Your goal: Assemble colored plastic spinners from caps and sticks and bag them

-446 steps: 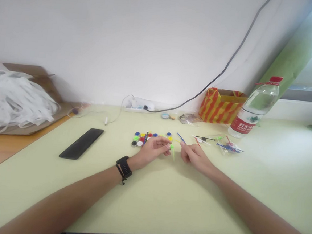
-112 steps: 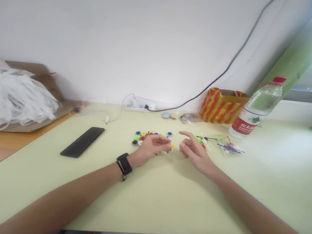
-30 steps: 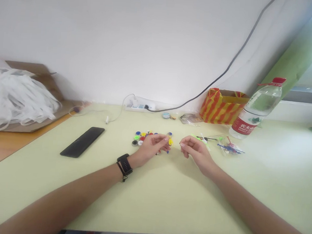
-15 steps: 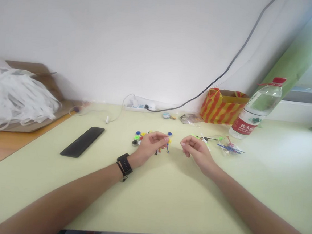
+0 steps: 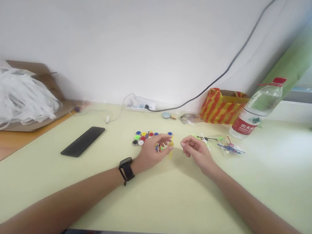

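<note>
My left hand (image 5: 155, 151) is over the coloured pieces, thumb and fingers curved around a small yellow plastic stick piece (image 5: 171, 155) at their tips. Beside and partly under it are several small round discs, among them a black one (image 5: 135, 143), a white one (image 5: 141, 143) and a blue one (image 5: 170, 134). Some thin sticks show between the fingers. To the right, my right hand (image 5: 197, 155) rests on the table with its fingers curled and thumb against them. Whatever it holds, if anything, is hidden. Thin coloured sticks (image 5: 211, 139) lie just behind it.
A clear packet with sticks (image 5: 231, 149) lies at right, near a water bottle (image 5: 250, 114) and a striped bag (image 5: 222, 106). A black flat case (image 5: 83, 141) is at left, with a box of white straps (image 5: 21, 94) beyond. A power strip (image 5: 139, 107) lies by the wall.
My left hand has shifted slightly right and its fingers have spread, uncovering more discs. A blue stick showed at its fingertips before; now a yellow one does. The right hand has stayed still.
</note>
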The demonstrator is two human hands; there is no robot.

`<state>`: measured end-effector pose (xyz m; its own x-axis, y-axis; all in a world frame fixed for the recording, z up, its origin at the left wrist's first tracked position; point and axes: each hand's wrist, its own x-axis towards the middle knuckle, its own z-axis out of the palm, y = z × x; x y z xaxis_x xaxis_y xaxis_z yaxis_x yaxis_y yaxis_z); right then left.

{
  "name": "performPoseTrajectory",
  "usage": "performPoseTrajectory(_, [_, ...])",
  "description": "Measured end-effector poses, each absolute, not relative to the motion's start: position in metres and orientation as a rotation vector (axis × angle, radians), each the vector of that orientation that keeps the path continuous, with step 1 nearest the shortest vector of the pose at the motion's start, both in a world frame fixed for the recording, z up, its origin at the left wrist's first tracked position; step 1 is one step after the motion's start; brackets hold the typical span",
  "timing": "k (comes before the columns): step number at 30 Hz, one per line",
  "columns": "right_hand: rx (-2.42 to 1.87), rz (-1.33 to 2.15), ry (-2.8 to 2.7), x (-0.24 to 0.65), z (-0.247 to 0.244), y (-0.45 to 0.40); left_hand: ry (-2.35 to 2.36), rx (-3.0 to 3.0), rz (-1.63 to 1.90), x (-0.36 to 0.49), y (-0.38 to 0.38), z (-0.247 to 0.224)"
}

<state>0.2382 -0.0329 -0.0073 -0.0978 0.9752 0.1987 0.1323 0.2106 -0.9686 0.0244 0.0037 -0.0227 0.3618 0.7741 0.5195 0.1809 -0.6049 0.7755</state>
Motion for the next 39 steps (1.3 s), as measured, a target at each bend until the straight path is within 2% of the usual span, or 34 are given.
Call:
performPoseTrajectory(11, [-1.130, 1.044, -1.483, 0.239, -0.009, -0.033, 0.720, 2.308, 1.269, 0.023, -0.005, -0.021])
performPoseTrajectory(19, [-1.040, 1.214, -1.672, 0.234, -0.011, -0.034, 0.574, 2.368, 1.189, 0.022, -0.001, -0.025])
performPoseTrajectory(22, [-1.080, 1.030, -1.780, 0.237, -0.014, -0.031, 0.646, 2.443, 1.122, 0.021, 0.001, -0.027])
performPoseTrajectory(34, [-1.636, -0.190, -2.100, 0.271, -0.030, -0.011, 0.952, 2.797, 0.918, 0.022, 0.006, -0.034])
performPoseTrajectory(37, [-1.605, -0.351, -2.045, 0.276, -0.028, -0.009, 1.036, 2.808, 0.923, 0.021, 0.006, -0.035])
performPoseTrajectory(39, [-1.533, -0.325, -2.032, 0.273, -0.026, -0.011, 1.058, 2.811, 0.913, 0.021, 0.005, -0.034])
